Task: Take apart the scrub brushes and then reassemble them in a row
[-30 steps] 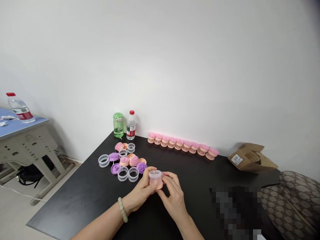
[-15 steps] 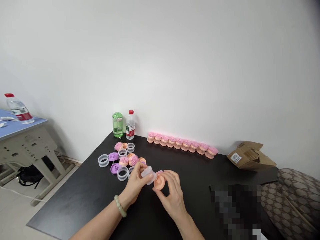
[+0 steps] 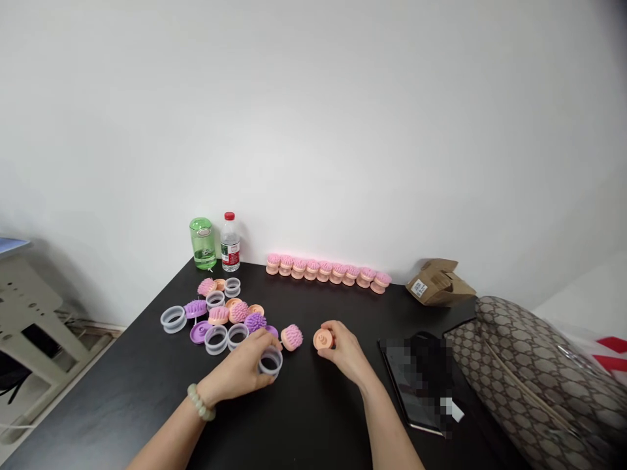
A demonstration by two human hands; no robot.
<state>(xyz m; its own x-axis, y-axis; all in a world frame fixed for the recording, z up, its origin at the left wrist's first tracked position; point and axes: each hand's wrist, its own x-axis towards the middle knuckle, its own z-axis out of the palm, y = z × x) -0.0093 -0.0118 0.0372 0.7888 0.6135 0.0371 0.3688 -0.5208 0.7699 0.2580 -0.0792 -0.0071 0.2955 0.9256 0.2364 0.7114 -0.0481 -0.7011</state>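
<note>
Left hand (image 3: 240, 369): fingers curl tight over a clear plastic ring (image 3: 270, 362), it seems.
Right hand (image 3: 345, 352): fingers pinch a peach plastic disc (image 3: 323, 339).
Between the hands: a pink spiky brush (image 3: 291, 338) sits on the black table (image 3: 98, 418).
By the wall: a row of pink brushes (image 3: 328, 271).

We see a lilac-tinted clear ring (image 3: 270, 361) and a peach disc (image 3: 322, 339) against a matte black tabletop (image 3: 313, 424), near pink-bristled brushes (image 3: 292, 337) on peach bases, purple-bristled brushes (image 3: 255, 321) and purple discs (image 3: 200, 331). We also pick out a translucent green bottle (image 3: 202, 243), a clear water bottle (image 3: 230, 243) with a red cap and a red-and-white label, and a tan cardboard box (image 3: 438, 284) bearing a white label. Pale green beads (image 3: 200, 402) show too, and a handbag (image 3: 529, 372) is patterned with beige-and-brown interlocking hexagons
</note>
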